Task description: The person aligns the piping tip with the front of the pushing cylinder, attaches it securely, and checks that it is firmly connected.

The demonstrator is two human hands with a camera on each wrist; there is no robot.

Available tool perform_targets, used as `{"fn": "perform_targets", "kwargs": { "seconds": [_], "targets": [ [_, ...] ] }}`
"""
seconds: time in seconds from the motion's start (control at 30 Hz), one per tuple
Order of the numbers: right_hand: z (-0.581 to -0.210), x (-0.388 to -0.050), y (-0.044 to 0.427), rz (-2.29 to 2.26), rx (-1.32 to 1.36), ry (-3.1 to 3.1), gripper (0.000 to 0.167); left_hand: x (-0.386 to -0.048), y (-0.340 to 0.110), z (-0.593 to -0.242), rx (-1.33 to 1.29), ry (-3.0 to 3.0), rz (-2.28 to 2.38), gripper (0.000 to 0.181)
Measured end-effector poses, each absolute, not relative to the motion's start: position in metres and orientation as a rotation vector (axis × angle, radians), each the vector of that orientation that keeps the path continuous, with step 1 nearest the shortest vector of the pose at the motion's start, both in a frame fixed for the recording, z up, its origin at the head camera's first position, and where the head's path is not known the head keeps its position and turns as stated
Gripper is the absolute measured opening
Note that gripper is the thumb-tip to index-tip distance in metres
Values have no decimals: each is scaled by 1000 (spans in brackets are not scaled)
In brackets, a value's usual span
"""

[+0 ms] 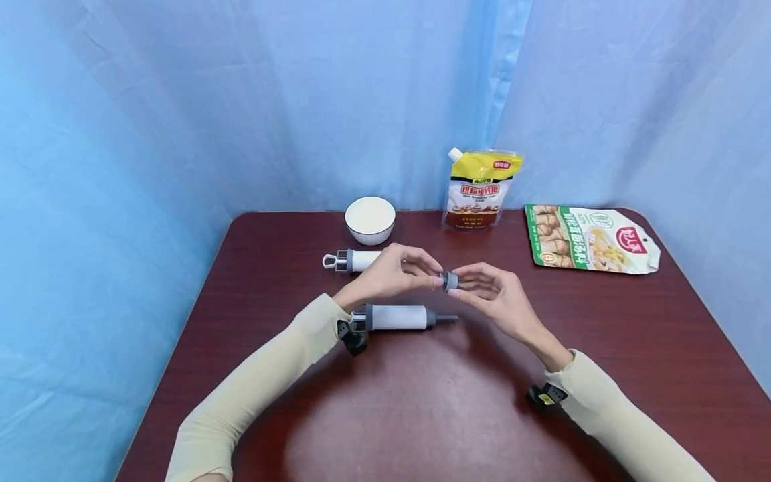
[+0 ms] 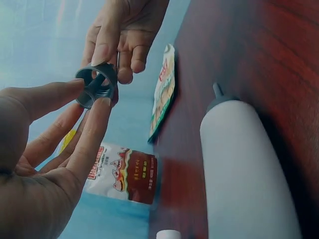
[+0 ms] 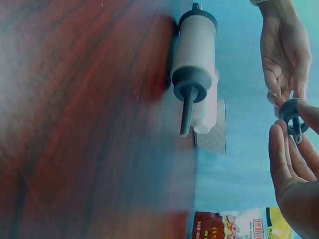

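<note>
Your left hand (image 1: 394, 271) and right hand (image 1: 504, 298) both pinch the grey nozzle cap (image 1: 450, 280), right of centre in the head frame; a white-barrelled syringe (image 1: 400, 317) lies below, a second syringe (image 1: 364, 260) partly behind your left hand, under the white bowl (image 1: 369, 237)

From my end I'm looking at what seems a curtained recording booth: blue cloth (image 1: 385, 100) hangs behind and along both sides of a dark red wood-grain table (image 1: 421, 422), and wrist cameras (image 1: 354, 341) sit at the sleeves (image 1: 255, 381). A bowl (image 1: 369, 236) and food pouches (image 1: 482, 191) lend a kitchen note, though I cannot tell what kind of room lies beyond the cloth.
</note>
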State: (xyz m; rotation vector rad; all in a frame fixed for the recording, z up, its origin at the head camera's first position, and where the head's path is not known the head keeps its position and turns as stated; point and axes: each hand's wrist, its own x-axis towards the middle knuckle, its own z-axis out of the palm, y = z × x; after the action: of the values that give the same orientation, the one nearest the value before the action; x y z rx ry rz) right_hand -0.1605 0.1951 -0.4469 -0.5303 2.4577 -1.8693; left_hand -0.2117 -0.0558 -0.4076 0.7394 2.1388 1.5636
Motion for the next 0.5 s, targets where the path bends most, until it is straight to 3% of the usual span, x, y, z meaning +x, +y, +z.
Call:
{"fn": "perform_targets", "kwargs": {
  "seconds": [0.5],
  "targets": [
    [-453,-156,185,-1926,-594,2400,28,-201,-57,-427,689,2061,1659,23]
  ]
}}
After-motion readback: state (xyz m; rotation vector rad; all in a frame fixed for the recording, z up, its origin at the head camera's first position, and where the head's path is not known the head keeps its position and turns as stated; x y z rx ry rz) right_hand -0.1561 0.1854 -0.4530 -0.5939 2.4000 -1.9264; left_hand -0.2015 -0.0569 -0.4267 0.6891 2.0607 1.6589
